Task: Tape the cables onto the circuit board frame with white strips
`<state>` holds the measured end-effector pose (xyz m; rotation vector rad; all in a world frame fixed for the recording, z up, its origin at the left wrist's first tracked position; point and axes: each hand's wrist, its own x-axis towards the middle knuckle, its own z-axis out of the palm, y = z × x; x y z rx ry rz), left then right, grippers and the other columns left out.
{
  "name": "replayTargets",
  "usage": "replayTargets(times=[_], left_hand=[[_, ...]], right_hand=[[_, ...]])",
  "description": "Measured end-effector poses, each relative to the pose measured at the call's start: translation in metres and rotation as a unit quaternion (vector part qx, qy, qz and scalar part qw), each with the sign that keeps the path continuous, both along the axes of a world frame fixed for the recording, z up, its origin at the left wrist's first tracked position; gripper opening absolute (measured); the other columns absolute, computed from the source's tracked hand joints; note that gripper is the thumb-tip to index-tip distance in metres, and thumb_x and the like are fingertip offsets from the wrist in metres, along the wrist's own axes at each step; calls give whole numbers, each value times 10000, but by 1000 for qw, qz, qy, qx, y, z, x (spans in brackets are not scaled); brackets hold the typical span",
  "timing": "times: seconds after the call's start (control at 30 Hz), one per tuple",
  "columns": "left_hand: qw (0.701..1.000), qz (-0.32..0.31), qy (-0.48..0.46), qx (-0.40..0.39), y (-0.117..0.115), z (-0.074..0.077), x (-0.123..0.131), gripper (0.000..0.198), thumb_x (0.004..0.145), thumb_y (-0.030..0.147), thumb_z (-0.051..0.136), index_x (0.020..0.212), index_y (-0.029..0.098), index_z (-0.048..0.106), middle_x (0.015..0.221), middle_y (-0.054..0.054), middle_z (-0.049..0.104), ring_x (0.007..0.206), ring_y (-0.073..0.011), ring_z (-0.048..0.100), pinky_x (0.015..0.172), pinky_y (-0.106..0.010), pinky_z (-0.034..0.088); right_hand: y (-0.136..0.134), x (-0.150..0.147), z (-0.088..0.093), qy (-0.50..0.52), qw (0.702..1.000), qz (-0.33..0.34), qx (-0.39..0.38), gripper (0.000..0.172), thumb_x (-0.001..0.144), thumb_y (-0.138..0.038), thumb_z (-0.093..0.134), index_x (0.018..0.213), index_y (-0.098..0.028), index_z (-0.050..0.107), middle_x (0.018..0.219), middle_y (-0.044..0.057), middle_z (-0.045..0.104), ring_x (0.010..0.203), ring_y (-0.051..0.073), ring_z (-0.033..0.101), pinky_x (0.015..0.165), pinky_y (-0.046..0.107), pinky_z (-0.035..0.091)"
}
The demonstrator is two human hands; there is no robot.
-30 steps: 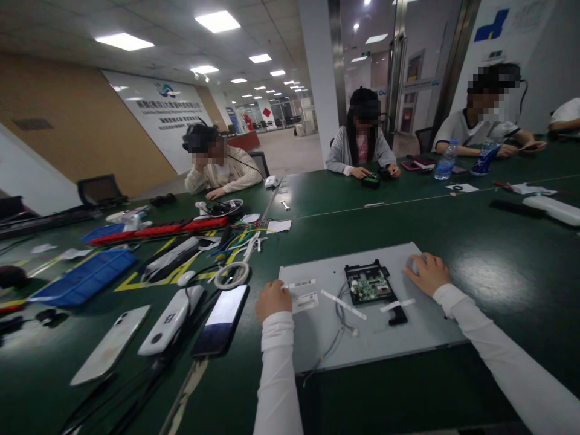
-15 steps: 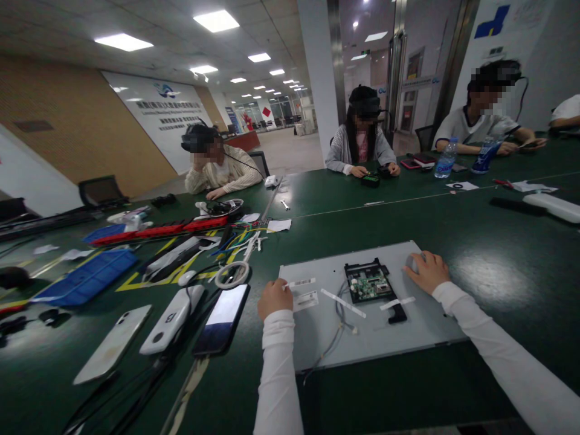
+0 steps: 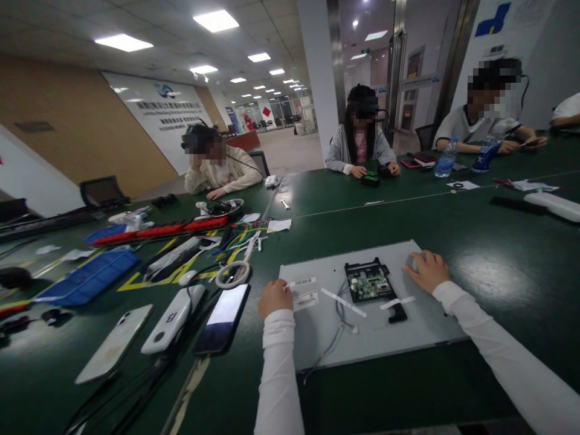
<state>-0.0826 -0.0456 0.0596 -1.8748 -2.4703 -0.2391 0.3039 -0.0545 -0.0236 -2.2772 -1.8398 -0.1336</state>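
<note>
A flat grey metal panel [image 3: 312, 338] lies on the green table in front of me. My left hand [image 3: 275, 299] is closed around its left edge, fingers curled beside two barcode labels [image 3: 304, 290]. At the upper right edge, my right hand [image 3: 428, 273] grips the panel, its thumb side over the surface; a dark grey patch by the fingertips is unclear. Mounted on the panel is a green circuit board [image 3: 371, 284] in a black frame. Grey cables [image 3: 338, 329] run down from its left side, and white tape strips [image 3: 343, 302] cross the panel.
Left of the panel lie a phone [image 3: 222, 320], a white device [image 3: 172, 320] with cables, a white phone [image 3: 115, 344] and a blue tray [image 3: 88, 278]. Farther off are a wrench [image 3: 284, 205] and bottles [image 3: 446, 158]. Several people sit across the table.
</note>
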Motion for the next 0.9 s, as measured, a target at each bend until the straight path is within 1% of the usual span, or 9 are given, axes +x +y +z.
replayTargets(times=[0.23,0.43,0.67,0.8,0.9], left_hand=[[1000,5,-3,1,0,-1,-1,220,739,281,438,887,234,594,957,-54,580,825,-211,547,627,-291,407],[1000,2,-4,15,1,-4,-3,224,744,283,433,891,234,595,961,-53,582,831,-202,543,641,-283,397],[1000,5,-5,25,0,-1,0,243,771,278,406,912,222,596,965,-61,575,846,-199,535,645,-272,387],[998,-24,-3,65,0,1,3,217,773,264,411,876,217,596,933,-52,579,830,-182,532,671,-264,386],[995,-49,-19,82,-1,6,10,197,768,245,430,875,219,593,935,-37,579,853,-162,526,713,-244,388]], right_hand=[[0,0,0,1,1000,1,-2,479,751,-530,368,1106,-225,473,1115,130,396,994,288,347,759,402,315],[0,0,1,-1,1000,1,-9,479,750,-519,380,1113,-220,473,1122,138,396,1002,292,343,757,406,316],[-1,-2,1,0,1000,-8,-3,474,750,-524,377,1111,-233,472,1120,126,398,1001,284,345,760,402,318],[-1,-1,2,2,1000,-5,-10,477,749,-527,378,1110,-229,470,1116,127,398,1000,285,348,757,399,321],[-1,-1,2,1,1000,-3,-8,476,749,-527,379,1107,-227,471,1114,128,400,1001,283,348,760,398,321]])
